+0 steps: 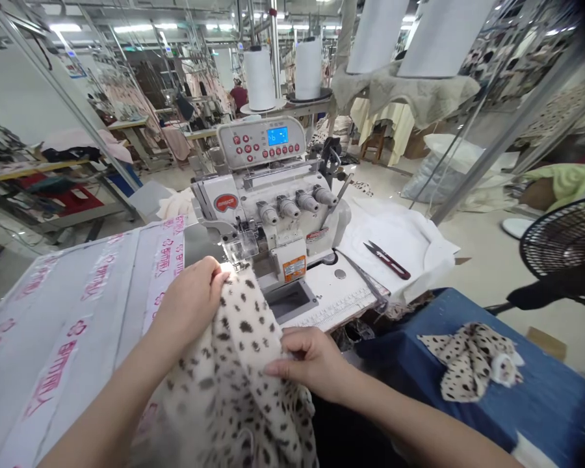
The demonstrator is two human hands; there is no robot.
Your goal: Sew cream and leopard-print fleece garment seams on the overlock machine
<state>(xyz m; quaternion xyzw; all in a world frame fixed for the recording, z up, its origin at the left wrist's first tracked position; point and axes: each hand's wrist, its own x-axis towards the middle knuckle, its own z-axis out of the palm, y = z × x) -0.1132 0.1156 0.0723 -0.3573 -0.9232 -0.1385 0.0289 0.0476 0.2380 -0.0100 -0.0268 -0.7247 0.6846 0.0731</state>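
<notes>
A cream fleece fabric with dark spots (247, 318) hangs from the lit needle area of a white overlock sewing machine (273, 214) down toward my lap. Close to the presser foot, my left hand (195, 296) pinches the fabric's upper edge, knuckles up. My right hand (314, 361) grips the right edge lower down, thumb on top and fingers partly behind the cloth. The fabric's top end lies at the machine's foot; whether it sits under it I cannot tell.
Thread snips (389, 260) lie on white cloth (414, 234) right of the machine. Spotted scraps (472, 361) rest on a blue-covered surface (419, 364). A black fan (565, 253) stands at far right. Large thread cones (259, 78) rise behind. Printed tape covers the left table (92, 312).
</notes>
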